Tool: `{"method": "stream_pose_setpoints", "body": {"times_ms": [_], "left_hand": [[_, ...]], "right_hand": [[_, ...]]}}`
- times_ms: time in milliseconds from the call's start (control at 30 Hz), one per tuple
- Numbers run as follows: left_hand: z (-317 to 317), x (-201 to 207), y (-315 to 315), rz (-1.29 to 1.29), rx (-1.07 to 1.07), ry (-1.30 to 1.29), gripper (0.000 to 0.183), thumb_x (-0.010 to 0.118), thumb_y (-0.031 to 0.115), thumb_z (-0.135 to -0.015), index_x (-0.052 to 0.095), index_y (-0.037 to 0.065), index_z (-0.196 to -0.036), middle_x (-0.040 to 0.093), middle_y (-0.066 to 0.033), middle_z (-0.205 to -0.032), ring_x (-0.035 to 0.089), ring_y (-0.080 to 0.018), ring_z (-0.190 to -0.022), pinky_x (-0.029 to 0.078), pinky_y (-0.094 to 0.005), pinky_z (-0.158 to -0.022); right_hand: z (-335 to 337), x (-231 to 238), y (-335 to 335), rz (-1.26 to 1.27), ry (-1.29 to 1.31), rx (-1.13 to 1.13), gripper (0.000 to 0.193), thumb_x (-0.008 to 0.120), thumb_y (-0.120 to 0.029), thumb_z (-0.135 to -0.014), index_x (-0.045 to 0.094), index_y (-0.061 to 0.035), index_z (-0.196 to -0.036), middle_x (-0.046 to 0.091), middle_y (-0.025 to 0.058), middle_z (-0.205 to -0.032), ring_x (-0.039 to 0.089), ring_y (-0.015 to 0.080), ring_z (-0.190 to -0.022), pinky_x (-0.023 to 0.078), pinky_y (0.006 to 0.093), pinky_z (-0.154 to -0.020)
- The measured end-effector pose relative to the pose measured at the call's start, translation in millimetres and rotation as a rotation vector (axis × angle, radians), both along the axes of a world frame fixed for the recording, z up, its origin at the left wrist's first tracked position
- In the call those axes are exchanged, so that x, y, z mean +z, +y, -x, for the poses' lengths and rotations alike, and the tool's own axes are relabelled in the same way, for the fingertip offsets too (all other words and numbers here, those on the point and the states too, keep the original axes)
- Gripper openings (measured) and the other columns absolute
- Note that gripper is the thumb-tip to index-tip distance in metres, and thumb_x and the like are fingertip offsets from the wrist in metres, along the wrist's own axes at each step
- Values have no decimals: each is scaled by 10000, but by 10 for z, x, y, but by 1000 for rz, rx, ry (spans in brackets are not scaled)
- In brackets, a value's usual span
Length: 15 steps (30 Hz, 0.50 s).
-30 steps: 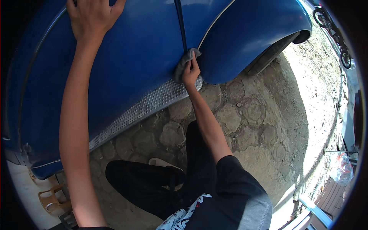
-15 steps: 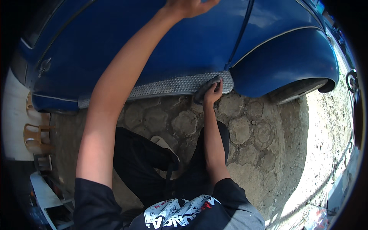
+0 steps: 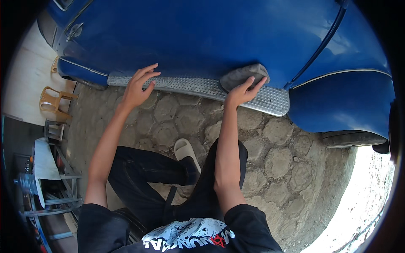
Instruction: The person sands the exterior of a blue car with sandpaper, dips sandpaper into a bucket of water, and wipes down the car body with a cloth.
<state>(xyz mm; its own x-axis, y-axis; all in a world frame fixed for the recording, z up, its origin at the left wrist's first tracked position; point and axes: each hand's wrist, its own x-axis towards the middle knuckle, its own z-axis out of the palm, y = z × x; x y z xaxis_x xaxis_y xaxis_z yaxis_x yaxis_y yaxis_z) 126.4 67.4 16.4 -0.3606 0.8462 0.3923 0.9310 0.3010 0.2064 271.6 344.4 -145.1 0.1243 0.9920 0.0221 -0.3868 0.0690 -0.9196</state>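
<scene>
A blue car (image 3: 181,38) fills the far side, with a studded metal running board (image 3: 192,86) along its lower edge. My right hand (image 3: 244,90) grips a folded grey cloth (image 3: 243,76), holding it against or just over the board and the lower door; exact contact I cannot tell. Toward the board's left end, my left hand (image 3: 139,87) hangs in front of it, fingers apart and nothing in them.
At the right is the car's blue fender (image 3: 341,101) above a tire (image 3: 352,138). Hexagonal paving (image 3: 278,162) lies under my legs and sandal (image 3: 185,151). A brown plastic chair (image 3: 52,101) and a metal frame (image 3: 63,202) stand at the left.
My left hand has come down from high on the door to near the running board. The right hand and cloth have lifted toward the door's bottom. The view has shifted too.
</scene>
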Motion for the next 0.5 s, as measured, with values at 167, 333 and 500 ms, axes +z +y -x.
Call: {"method": "stream_pose_setpoints", "body": {"times_ms": [167, 333, 500], "left_hand": [[-2, 1, -169, -4, 44, -14, 347, 656, 60, -967, 697, 113, -1308, 606, -60, -1480, 584, -295, -1326, 477, -451, -1104], [-109, 214, -342, 159, 66, -39, 380, 635, 125, -1001, 650, 132, -1381, 587, -74, -1496, 551, -302, -1374, 432, -472, -1164], [92, 731, -664, 203, 106, -46, 391, 617, 181, -1025, 626, 133, -1413, 583, -78, -1498, 540, -309, -1388, 448, -482, -1152]], "right_hand": [[309, 195, -376, -222, -11, 57, 568, 526, -210, -1080, 410, 7, -1591, 616, 189, -1403, 592, 165, -937, 484, 324, -853], [566, 377, -747, -380, 77, 183, 522, 531, -149, -1064, 465, 51, -1542, 527, 234, -1521, 537, 333, -1370, 418, 411, -1122], [720, 448, -1055, -554, 28, 188, 517, 579, -110, -1016, 514, 67, -1497, 538, 297, -1497, 483, 445, -1404, 372, 504, -1145]]}}
